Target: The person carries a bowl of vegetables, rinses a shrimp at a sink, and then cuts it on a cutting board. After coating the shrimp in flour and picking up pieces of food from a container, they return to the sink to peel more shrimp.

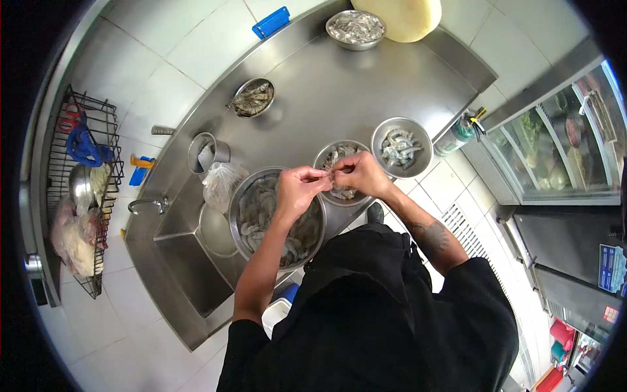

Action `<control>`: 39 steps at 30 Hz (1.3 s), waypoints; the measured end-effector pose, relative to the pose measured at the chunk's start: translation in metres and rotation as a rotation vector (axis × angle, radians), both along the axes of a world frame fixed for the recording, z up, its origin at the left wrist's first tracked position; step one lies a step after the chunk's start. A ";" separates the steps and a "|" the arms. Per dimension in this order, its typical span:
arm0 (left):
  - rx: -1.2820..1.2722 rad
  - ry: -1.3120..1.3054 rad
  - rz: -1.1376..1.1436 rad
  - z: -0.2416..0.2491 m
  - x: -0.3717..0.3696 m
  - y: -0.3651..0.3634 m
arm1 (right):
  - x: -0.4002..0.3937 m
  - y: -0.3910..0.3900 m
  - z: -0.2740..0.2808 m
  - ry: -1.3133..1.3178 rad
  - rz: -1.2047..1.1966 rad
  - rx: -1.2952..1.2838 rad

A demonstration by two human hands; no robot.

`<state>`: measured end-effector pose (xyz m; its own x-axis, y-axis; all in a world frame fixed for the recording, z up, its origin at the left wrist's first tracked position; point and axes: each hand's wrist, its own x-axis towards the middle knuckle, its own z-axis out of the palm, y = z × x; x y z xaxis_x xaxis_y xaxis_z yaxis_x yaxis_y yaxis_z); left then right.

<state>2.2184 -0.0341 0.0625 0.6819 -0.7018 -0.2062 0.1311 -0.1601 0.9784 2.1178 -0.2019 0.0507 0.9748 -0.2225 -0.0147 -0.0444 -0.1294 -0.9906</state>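
Note:
My left hand (300, 188) and my right hand (362, 173) meet fingertip to fingertip, both closed in a pinch on a small shrimp (329, 180) that the fingers mostly cover. They are over a steel bowl (317, 159) holding shrimp shells and heads. Below my left forearm, a large steel bowl (234, 225) holds many grey raw shrimp (257, 219) in liquid. To the right of my right hand, another steel bowl (426, 145) contains pale peeled shrimp (400, 147).
On the steel counter (313, 85) stand a small bowl of brownish shrimp (253, 99) and, at the back, a bowl of pale strips (356, 27). A plastic bag (223, 185), a metal pitcher (221, 152) and a sink (196, 271) lie left. A glass-door fridge (509, 186) stands right.

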 end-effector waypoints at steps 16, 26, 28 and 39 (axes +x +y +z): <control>-0.034 0.456 -0.083 0.010 0.014 0.025 | -0.009 0.011 0.027 0.153 0.052 0.058; 0.039 0.431 -0.068 0.013 0.024 0.049 | -0.011 -0.012 0.017 0.138 -0.039 -0.443; -0.032 0.469 -0.053 0.015 0.030 0.049 | -0.006 -0.018 0.010 0.251 -0.048 -0.291; -0.152 0.111 -0.090 -0.005 0.001 0.011 | 0.005 0.011 -0.003 0.335 -0.081 0.785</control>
<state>2.2194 -0.0231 0.0571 0.5940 -0.7875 -0.1640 0.2316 -0.0278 0.9724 2.1227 -0.1908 0.0480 0.8731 -0.0963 -0.4779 -0.3301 0.6045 -0.7249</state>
